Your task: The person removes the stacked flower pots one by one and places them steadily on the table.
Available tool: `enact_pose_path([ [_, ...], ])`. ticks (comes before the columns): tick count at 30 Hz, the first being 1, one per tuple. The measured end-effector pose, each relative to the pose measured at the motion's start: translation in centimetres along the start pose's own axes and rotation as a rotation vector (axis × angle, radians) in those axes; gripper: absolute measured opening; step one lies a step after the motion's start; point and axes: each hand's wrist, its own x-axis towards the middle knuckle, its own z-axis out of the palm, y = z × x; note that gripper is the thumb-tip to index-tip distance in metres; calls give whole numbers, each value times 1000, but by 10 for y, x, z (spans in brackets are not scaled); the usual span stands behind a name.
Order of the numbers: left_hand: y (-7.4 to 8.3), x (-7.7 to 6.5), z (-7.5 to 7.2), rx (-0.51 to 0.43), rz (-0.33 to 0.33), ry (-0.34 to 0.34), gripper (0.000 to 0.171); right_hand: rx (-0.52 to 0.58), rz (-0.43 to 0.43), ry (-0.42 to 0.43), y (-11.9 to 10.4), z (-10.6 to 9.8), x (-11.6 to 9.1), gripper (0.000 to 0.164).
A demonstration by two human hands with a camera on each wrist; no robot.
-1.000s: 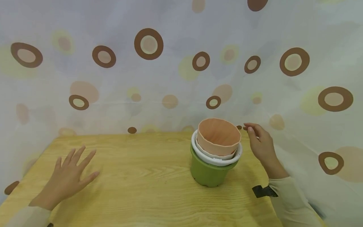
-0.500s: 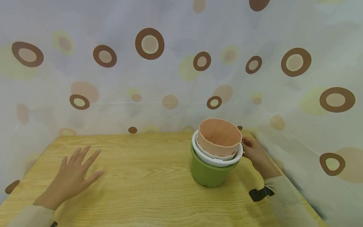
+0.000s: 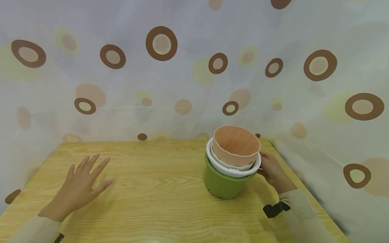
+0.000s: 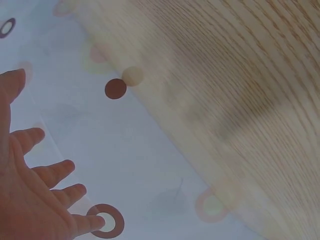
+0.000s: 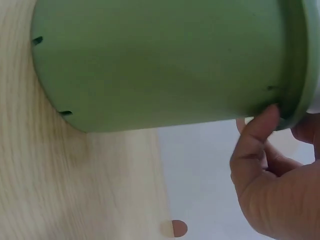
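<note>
A stack of nested flowerpots stands at the right of the table. The green flowerpot (image 3: 223, 186) is outermost, a white pot (image 3: 237, 173) sits inside it, and a peach pot (image 3: 234, 157) with a scalloped rim tilts out on top, a thin pale rim below it. My right hand (image 3: 275, 173) grips the stack's right edge; in the right wrist view a fingertip lies under the rim of the green pot, and other fingers are partly hidden behind it. At the left, my left hand (image 3: 77, 189) hovers above the table, fingers spread, holding nothing.
The yellow wood-grain table (image 3: 158, 202) runs back to a pale curtain (image 3: 182, 84) printed with brown rings and dots. The same cloth hangs along the right side, close to my right arm. A black strap (image 3: 276, 209) is on the right wrist.
My right hand has come down from beside the stack to its rim and taken hold there. The left hand has drifted slightly right. The pots have stayed in place.
</note>
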Motion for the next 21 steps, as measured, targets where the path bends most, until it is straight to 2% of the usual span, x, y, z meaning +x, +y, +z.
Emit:
enact_pose_path([
  [4,-1,0,1,9,2,5,74,39,12,42,3,5,0,54],
  [12,-3,1,4,21,13,15,73,123,-17,145,9,13,0,35],
  [21,-1,2,5,12,22,15,72,129,-27,205,10,18,-1,46],
])
